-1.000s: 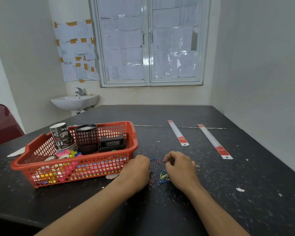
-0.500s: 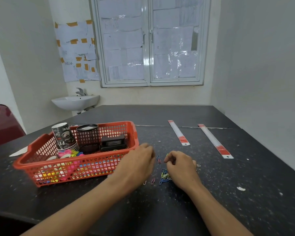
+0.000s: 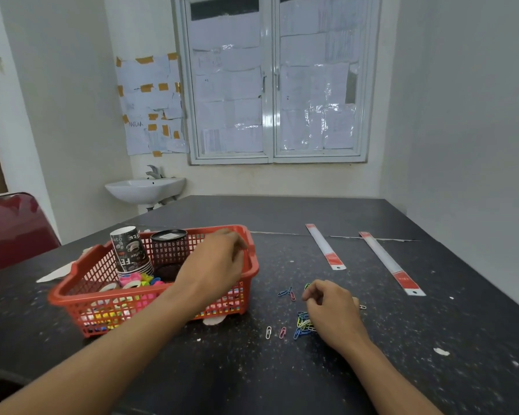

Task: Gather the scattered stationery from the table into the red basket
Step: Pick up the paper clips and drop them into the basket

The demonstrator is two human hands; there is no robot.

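Paper clips (image 3: 303, 324) just beside right hand (image 3: 333, 310)

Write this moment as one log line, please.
left hand: above red basket, fingers curled, hold unseen | right hand: on table, fingers curled beside paper clips | two rulers: on table

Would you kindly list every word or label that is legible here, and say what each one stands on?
"ato": on the cup stack, near its top.
"Coffee": same cup, upside down.
"FE": same cup, lower down, cut off.
Handwriting on the wall paper: not legible.
Red label on the left ruler: too blurred to read.
Red label on the right ruler: too blurred to read.
Print on the window papers: too blurred to read.
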